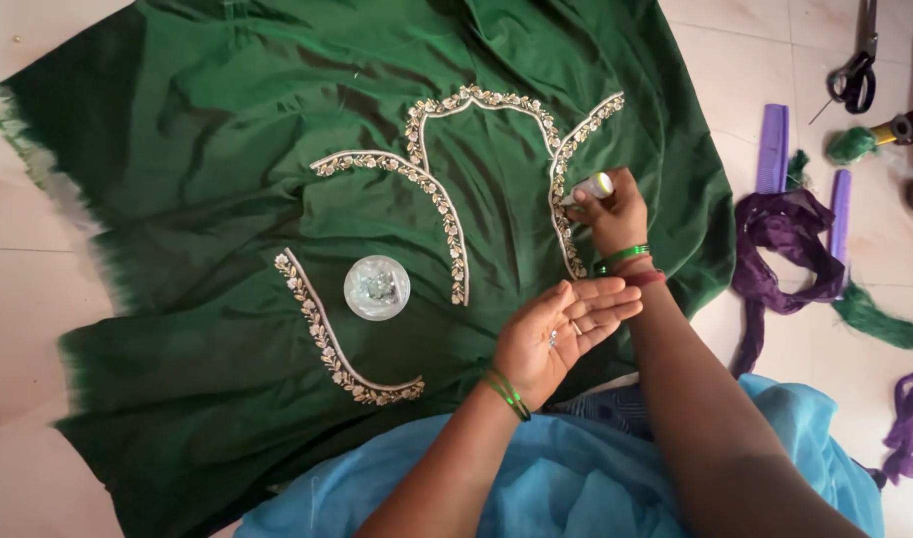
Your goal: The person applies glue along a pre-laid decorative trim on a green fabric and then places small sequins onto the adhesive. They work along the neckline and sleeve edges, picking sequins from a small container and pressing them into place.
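Head view: right hand (611, 211) gripped small tube (591, 186) over green cloth (227, 179) on floor; left hand (561, 334) released, palm up, cradling tiny beads (553, 339). Judged risk: tilted palm scatters beads; squeezed tube stains embroidered border (564, 189).

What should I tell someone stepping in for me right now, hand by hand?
Right hand: closed around a small white tube with a green band, over the beaded trim on the dark green fabric.
Left hand: open, palm up, a few tiny stones resting on it.
Round clear container of stones: sits on the fabric.
Done: beaded borders outline several curves.
Left: cannot tell how much stonework is unplaced.
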